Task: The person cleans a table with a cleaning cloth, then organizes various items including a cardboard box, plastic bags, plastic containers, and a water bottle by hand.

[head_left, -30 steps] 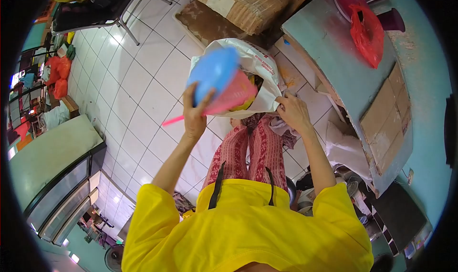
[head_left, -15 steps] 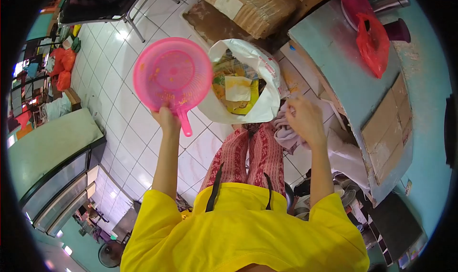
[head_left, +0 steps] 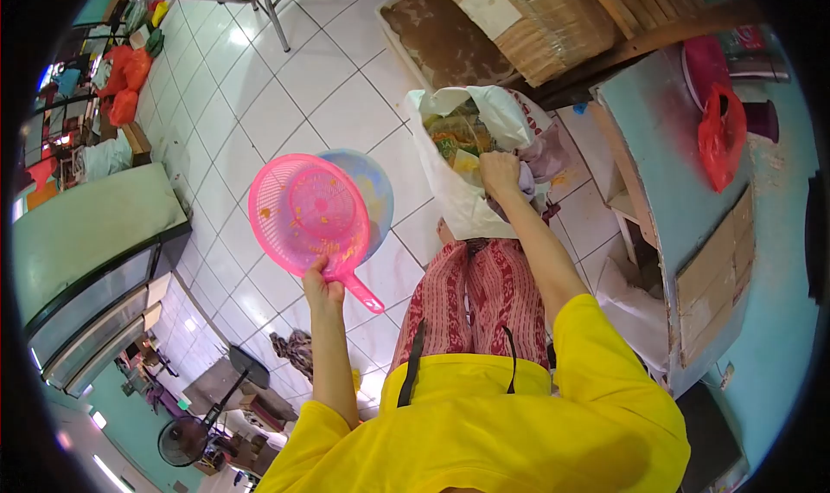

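Observation:
My left hand (head_left: 323, 287) is closed around the handle end of a pink plastic strainer (head_left: 320, 203). Orange-yellow scraps cling to its inside. Partly hidden behind the strainer is a round light-blue thing (head_left: 378, 201), perhaps a basin. A white plastic bag (head_left: 445, 195) stands upright in front of my legs, its mouth wide, with yellow and green wrappers (head_left: 458, 143) inside. My right hand (head_left: 501, 177) is closed at the bag's near right rim, on a greyish cloth (head_left: 525, 182) bunched beside it; the fingertips are hidden.
A taped cardboard box (head_left: 536, 22) and a brown-topped board (head_left: 445, 39) lie beyond the bag. On the right is a table (head_left: 666, 173) with a red plastic bag (head_left: 723, 138). A chair (head_left: 272, 13) stands at the far left, and a standing fan (head_left: 183, 441) at lower left.
My right hand has moved inward to the white bag, the greyish cloth with it. The strainer is lower in view and tilted, uncovering the blue round thing. The whole view has shifted.

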The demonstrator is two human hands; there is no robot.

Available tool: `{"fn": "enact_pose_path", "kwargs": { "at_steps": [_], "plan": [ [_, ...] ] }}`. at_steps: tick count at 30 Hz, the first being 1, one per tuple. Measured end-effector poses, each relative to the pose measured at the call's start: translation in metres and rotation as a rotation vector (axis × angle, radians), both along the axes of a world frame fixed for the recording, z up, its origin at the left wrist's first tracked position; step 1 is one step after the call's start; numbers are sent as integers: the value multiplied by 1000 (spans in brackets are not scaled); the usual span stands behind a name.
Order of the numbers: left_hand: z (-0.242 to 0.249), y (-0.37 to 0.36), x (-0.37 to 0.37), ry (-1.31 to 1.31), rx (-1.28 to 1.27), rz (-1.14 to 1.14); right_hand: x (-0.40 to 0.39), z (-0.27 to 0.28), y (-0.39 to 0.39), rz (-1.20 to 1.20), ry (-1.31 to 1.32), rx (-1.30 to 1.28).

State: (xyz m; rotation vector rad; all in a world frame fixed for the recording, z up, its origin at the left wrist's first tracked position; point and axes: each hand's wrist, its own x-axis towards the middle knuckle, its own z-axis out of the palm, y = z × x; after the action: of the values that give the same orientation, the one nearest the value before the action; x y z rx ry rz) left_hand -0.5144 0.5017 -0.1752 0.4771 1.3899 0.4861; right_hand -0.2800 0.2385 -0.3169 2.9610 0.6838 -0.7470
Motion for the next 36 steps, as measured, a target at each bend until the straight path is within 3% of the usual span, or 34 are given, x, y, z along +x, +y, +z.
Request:
{"fn": "enact_pose_path", "kwargs": {
  "at_steps": [3, 6, 9, 10, 16, 19, 24, 27, 30, 33, 36],
  "plan": [
    [-13, 13, -31, 16, 119, -34, -8, 58, -11, -173, -225, 255],
    [4, -2, -25, 28, 276, -56, -32, 54, -27, 191, -169, 237],
    [18, -15, -2, -17, 361, -73, -23, 87, -45, 40, -188, 310],
    [22, -21, 2, -32, 381, -70, -20, 90, -45, 88, -82, 174],
    [46, -46, 42, -14, 470, -132, -2, 155, -78, -414, -80, 587],
    [64, -67, 63, 0, 455, -256, -4, 221, -104, -436, -26, 803],
    [72, -134, 98, -162, 433, -639, -47, 306, -109, -413, -245, 671],
    [83, -177, 110, -240, 244, -839, -74, 325, -105, -230, 55, 385],
    [77, -203, 108, -281, 219, -1022, -83, 341, -148, -318, 284, 210],
    [60, -222, 100, -215, 148, -1193, -113, 349, -207, -437, 238, 458],
    [54, -246, 109, -207, 52, -1372, -134, 375, -251, -690, 382, 366]
  ]
}}
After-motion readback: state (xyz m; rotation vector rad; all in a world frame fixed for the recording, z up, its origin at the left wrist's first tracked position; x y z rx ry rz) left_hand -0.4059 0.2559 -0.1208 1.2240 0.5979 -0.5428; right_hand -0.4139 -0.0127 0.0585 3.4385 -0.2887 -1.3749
